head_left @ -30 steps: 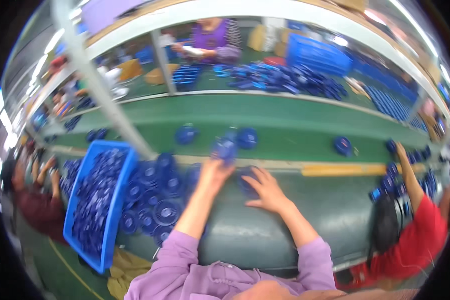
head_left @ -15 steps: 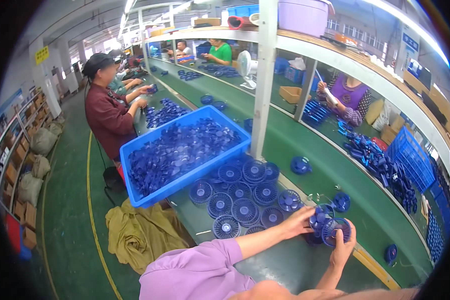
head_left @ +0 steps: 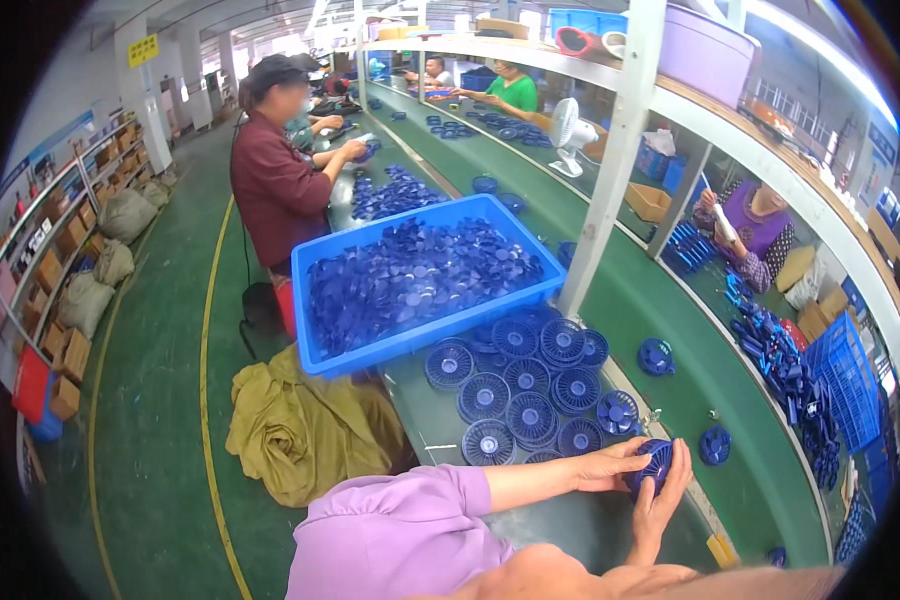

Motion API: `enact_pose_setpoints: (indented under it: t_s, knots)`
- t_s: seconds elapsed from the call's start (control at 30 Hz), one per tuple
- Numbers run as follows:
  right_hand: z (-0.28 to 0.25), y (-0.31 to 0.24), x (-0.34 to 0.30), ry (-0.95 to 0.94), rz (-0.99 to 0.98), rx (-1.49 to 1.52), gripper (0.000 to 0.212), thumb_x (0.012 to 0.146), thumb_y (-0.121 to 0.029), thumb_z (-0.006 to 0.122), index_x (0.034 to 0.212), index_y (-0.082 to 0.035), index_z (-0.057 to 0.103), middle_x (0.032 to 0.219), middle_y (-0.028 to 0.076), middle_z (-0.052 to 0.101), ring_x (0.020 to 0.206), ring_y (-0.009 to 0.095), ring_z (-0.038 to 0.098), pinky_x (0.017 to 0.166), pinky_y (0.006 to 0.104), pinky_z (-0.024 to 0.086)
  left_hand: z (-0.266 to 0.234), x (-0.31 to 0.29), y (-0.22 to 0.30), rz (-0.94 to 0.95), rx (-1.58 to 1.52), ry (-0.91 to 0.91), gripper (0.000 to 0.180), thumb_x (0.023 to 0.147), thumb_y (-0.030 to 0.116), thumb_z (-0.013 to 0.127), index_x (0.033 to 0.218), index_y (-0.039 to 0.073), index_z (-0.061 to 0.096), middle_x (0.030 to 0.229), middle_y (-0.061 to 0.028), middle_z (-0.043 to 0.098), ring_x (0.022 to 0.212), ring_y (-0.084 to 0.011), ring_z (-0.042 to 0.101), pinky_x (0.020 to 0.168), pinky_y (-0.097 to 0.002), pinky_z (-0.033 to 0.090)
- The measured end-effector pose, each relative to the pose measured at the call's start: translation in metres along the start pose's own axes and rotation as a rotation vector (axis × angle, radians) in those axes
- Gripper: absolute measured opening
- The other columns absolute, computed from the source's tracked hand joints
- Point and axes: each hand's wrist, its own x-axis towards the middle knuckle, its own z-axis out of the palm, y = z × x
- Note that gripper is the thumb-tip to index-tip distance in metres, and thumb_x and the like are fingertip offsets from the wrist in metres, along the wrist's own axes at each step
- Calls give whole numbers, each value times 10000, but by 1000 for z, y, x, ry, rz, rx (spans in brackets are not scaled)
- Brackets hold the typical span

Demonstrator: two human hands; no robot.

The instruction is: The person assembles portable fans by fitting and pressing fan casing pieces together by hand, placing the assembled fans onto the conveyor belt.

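Tray point(head_left: 430, 338), far left of hands, heaped with small blue plastic parts point(head_left: 420, 275); fan grilles point(head_left: 532, 418) nearer. Left hand point(head_left: 610, 466), right hand point(head_left: 665, 492): fingers curled around fan housing point(head_left: 654, 460).

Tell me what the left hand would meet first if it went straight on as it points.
The left hand would first press into the round blue part it touches, then probably the right hand on its far side; depth there is unclear.

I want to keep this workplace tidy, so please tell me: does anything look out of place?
Perhaps the blue bin: it sits askew on the bench, one corner apparently jutting past the edge, near the crumpled olive cloth.
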Motion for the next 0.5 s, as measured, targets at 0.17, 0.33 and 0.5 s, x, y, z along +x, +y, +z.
enact_pose_setpoints:
  t_s: [0.17,0.33,0.5]
  knots:
    - [21,-9,-7,-22,-127,-51,952,817,-704,469,1422,10,302,1459,257,302,1331,424,311,1081,515,230,3,-1,7,-5,-202,-14,498,915,502,551,1252,135,534,1128,-42,629,1025,-166,607,898,-390,502]
    - [31,-13,-11,10,-159,13,998,779,-731,502,1428,-8,275,1487,273,245,1340,456,284,1078,526,239,5,-8,16,27,-77,172,364,958,415,504,1166,129,593,1091,-50,640,994,-164,615,900,-354,491]
    - [36,-15,-14,55,-178,34,1011,782,-745,484,1435,-5,263,1486,281,240,1347,464,272,1083,526,234,6,-10,13,184,189,220,333,970,280,449,1234,83,499,1174,-65,549,1092,-165,540,930,-327,462]
